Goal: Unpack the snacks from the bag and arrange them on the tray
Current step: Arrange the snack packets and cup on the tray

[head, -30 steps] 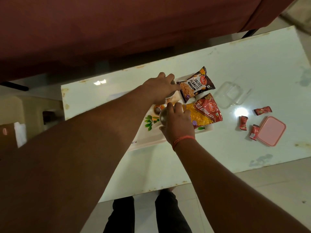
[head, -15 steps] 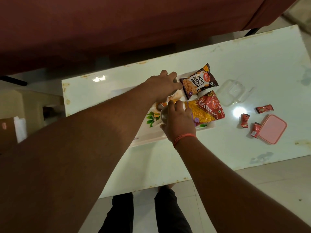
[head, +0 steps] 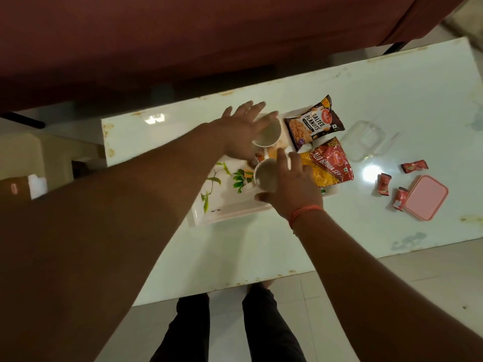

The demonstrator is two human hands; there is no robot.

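A white tray (head: 224,205) with a leaf print lies on the pale table (head: 235,257). Two small round cups stand on it, a far cup (head: 269,133) and a near cup (head: 264,176). My left hand (head: 240,129) hovers at the far cup's left side with straight, spread fingers. At the near cup's right side, my right hand (head: 292,189) has its fingers extended and its thumb under the rim. A salted peanuts packet (head: 312,122) and a red-and-yellow bhujia sev packet (head: 326,165) lie on the tray's right part.
Right of the tray are a clear plastic container (head: 366,139), a pink lid (head: 426,201) and three small red sachets (head: 414,165), (head: 383,184), (head: 400,202). A maroon sofa (head: 183,35) borders the far side. My legs stand at the near table edge.
Both hands covered and gripped the cups before; now their fingers have straightened and spread, and both cups show. The view has shifted slightly.
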